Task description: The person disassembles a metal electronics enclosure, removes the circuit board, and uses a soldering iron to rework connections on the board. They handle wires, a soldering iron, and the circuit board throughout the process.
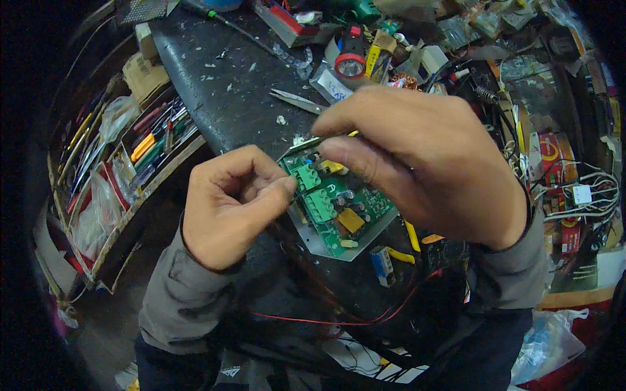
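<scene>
A green circuit board (362, 215) with green terminal blocks (319, 203), capacitors and yellow components lies on a metal plate (306, 238) at the middle of the view. My left hand (231, 205) is closed in a pinch at the board's left edge, by the upper terminal block. My right hand (424, 153) arches over the board's upper part, its thumb and forefinger curled down at the components there; whatever is between them is hidden. Scissors (297, 100) lie just beyond the right hand. A small blue-and-grey part (383, 266) lies below the board, beside yellow pieces and red wires.
A dark worktop (202, 72) carries a red-rimmed torch (350, 62), a long screwdriver (241, 32) and much clutter at the back. A wooden tray (134, 215) of tools and bags is at the left. Coiled white wires (600, 208) and boxes crowd the right, above a plastic bag (541, 345).
</scene>
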### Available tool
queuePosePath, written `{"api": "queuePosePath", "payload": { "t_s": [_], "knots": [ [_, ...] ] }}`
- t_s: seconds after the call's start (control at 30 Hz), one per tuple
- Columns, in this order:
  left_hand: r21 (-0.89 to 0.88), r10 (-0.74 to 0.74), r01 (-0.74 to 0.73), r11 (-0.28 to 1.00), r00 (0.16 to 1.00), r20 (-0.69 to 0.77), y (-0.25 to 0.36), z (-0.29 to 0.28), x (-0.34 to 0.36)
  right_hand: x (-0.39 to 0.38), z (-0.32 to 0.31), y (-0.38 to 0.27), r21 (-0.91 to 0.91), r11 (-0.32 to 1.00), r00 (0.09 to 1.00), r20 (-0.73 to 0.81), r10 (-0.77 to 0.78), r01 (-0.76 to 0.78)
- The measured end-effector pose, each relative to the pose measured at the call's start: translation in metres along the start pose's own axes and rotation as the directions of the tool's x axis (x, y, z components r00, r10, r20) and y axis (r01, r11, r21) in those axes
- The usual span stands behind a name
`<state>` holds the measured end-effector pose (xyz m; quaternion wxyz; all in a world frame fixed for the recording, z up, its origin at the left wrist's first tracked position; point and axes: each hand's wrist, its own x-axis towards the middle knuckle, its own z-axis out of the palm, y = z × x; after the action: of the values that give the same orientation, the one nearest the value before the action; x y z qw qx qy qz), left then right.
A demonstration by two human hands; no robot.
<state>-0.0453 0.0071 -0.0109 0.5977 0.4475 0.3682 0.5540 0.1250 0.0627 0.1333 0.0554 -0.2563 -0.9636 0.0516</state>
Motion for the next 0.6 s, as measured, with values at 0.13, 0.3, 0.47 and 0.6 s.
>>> {"api": "queuePosePath", "payload": {
  "t_s": [0.13, 0.3, 0.47, 0.6],
  "knots": [
    [0.043, -0.018, 0.019, 0.999, 1.000, -0.003, 0.000, -0.001, -0.001, 0.000, -0.001, 0.002, 0.026, 0.986, 0.986, -0.034, -0.166, 0.167],
    [0.041, -0.010, 0.010, 0.999, 1.000, -0.013, -0.001, 0.001, 0.000, -0.003, -0.007, 0.000, -0.163, 0.984, 0.991, 0.123, -0.055, 0.075],
    [0.058, 0.019, -0.018, 0.998, 0.999, -0.025, 0.000, 0.001, 0.000, -0.001, -0.008, -0.009, -0.076, 0.996, 0.997, 0.054, 0.055, -0.050],
    [0.032, 0.040, -0.039, 0.999, 0.999, -0.015, 0.000, 0.001, 0.000, 0.000, -0.014, -0.011, -0.162, 0.984, 0.977, 0.187, 0.099, -0.069]
  ]
}}
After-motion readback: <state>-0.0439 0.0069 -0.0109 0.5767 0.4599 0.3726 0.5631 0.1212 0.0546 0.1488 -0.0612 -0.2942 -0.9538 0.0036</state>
